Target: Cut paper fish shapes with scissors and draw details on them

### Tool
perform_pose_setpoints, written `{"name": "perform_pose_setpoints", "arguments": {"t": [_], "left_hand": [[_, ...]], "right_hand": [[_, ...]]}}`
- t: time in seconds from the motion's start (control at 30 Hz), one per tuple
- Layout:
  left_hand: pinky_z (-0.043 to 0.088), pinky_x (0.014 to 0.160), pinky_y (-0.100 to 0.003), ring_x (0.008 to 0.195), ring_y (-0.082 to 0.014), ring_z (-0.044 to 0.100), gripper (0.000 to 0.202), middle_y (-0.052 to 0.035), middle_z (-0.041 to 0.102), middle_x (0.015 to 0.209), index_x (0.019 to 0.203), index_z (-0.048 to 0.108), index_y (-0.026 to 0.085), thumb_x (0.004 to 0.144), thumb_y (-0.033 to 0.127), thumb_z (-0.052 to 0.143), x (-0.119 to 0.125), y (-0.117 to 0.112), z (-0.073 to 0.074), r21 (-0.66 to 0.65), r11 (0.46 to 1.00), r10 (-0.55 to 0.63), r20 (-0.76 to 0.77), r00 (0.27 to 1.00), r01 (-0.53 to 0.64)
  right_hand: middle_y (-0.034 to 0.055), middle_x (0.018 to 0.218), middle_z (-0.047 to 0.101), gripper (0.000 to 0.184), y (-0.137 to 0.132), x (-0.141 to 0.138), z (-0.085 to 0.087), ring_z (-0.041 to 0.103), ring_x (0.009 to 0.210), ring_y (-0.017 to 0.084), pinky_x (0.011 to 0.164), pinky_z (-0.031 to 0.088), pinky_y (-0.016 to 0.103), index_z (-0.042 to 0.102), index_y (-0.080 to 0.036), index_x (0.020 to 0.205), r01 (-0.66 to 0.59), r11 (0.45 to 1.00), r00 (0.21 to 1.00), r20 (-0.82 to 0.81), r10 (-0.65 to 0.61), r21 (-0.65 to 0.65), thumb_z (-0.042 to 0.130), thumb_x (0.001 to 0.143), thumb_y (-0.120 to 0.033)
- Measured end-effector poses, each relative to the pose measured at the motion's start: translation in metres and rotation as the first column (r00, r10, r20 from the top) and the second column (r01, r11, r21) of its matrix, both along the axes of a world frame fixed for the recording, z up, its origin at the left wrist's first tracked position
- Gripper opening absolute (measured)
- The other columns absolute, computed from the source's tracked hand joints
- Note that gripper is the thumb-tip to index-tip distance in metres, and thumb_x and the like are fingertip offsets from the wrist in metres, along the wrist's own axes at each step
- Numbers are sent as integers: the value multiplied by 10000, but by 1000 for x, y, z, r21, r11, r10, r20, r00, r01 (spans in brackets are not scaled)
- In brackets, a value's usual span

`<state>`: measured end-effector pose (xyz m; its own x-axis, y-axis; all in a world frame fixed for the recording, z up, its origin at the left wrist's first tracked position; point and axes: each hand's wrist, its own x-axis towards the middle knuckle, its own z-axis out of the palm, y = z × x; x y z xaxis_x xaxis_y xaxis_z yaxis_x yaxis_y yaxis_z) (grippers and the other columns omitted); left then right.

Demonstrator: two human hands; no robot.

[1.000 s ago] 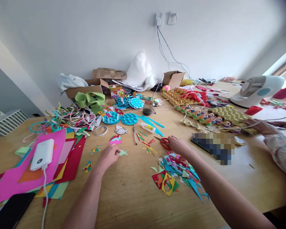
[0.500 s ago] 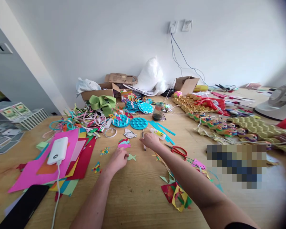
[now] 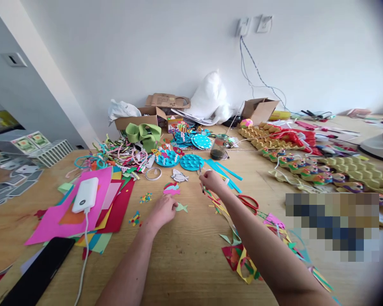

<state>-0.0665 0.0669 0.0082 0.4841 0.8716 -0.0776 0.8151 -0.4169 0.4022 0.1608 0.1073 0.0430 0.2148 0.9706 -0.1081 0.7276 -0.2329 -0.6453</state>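
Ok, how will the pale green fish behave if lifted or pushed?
The pale green fish looks cut from thin paper, so probably light and a bit floppy. It lies flat on the table, so may slide rather than roll.

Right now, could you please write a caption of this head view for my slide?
Right hand holding a pen, left hand beside a pale-green paper fish on a wooden table.

Matt paper fish (image 3: 182, 208), smooth wooden table (image 3: 185, 267)

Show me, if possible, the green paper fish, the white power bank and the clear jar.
Green paper fish (image 3: 181, 207): head view, on its body.
White power bank (image 3: 86, 194): head view, on its upper face.
Clear jar (image 3: 218, 148): head view, on its side wall.
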Motion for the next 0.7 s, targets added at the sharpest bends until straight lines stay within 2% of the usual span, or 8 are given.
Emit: {"name": "perform_pose_setpoints", "arguments": {"t": [0.1,0.27,0.3,0.37,0.47,0.57,0.63,0.7], "left_hand": [[457,936,-299,1037,-215,630,267,-111,682,1028,934,734,145,803,39,527,1,-2,2,-19,1000,23,-35,999,-24],[411,1024,-313,1151,-235,587,295,-138,667,1090,1001,721,127,798,46,523,7,-12,5,-20,1000,-2,-56,998,1],[416,1022,-315,1149,-236,587,296,-138,663,1097,1008,720,130,795,52,529,8,-15,6,-26,1000,1,-56,998,-2],[430,1007,-322,1117,-236,596,300,-133,656,1077,1021,716,133,793,58,535,9,-21,7,-38,999,-11,-53,999,9],[445,999,-328,1071,-222,603,331,-114,647,1065,1077,698,136,817,58,509,8,-31,7,3,1000,-3,15,1000,3],[450,1002,-329,1087,-212,580,344,-101,639,1099,1056,696,149,823,28,474,1,-43,2,114,993,-48,95,994,37],[443,1020,-355,1128,-228,551,362,-105,629,1140,1062,689,148,811,10,468,-3,-52,-3,189,981,-66,95,993,47],[433,1040,-388,1163,-245,526,386,-111,620,1175,1103,671,143,798,4,479,-5,-59,-8,233,971,-72,69,995,54]], "right_hand": [[60,613,694,228,-15,10,7,590,438,117,418,396,203,500,-189,624,37,998,967,-255,-21,56,513,835,-275],[-5,602,651,197,-44,9,1,486,375,84,367,339,194,501,-200,794,94,987,844,-537,-8,133,524,797,-397],[-35,589,635,234,-50,6,-2,479,378,86,371,346,193,519,-204,895,106,983,805,-593,4,150,554,775,-402],[-73,551,595,389,-59,-2,-8,476,393,93,375,342,186,544,-210,1060,143,971,658,-751,51,192,633,725,-385],[-31,625,616,302,-73,-17,-17,576,525,106,494,461,212,628,-175,966,134,968,545,-831,109,214,650,741,-375],[36,889,697,285,-85,-33,-29,694,775,164,784,552,331,613,-198,1052,70,958,445,-869,219,278,605,800,-330],[61,1068,680,320,-92,-41,-38,704,924,198,875,537,385,550,-236,1126,21,929,486,-816,314,370,605,813,-278],[76,1143,641,309,-97,-48,-48,693,1010,222,880,539,399,508,-252,1115,-49,886,608,-690,393,461,601,821,-237]]}}
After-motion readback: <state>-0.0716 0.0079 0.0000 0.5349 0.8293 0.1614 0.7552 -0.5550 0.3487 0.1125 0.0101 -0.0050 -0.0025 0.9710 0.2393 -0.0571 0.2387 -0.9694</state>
